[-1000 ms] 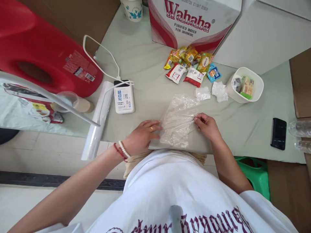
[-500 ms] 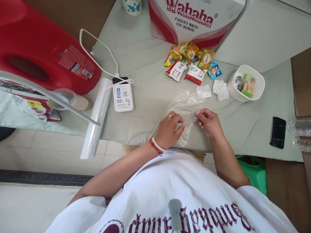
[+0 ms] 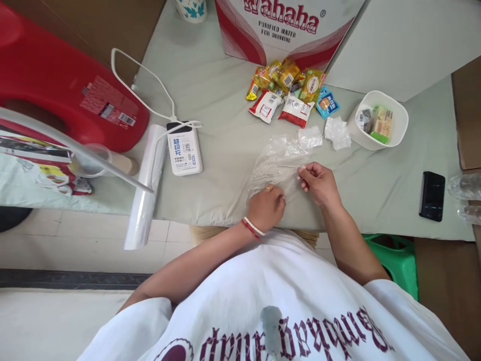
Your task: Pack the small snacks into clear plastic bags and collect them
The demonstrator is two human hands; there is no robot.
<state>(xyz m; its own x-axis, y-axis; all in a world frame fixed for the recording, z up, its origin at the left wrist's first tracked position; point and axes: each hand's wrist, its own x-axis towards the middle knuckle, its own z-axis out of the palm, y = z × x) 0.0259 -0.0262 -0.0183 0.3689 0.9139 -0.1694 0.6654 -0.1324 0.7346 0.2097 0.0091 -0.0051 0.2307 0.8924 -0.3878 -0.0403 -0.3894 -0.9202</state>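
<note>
A clear plastic bag lies crumpled on the grey-green table cover near the front edge. My left hand, with a ring and bead bracelets at the wrist, is curled over the bag's near end and grips it. My right hand pinches the bag's right edge between thumb and fingers. Beyond the bag lies a heap of wrapped snacks in yellow, red and blue packets. Two small clear wrappers lie between the bag and the snacks.
A white tub holding packets stands at right, a black phone further right. A power bank with white cable, a film roll, a red plastic stool and a water carton stand around.
My left hand slid from flat at the bag's left side onto the bag, then drew back toward me and closed on its near end. My right hand kept its pinch.
</note>
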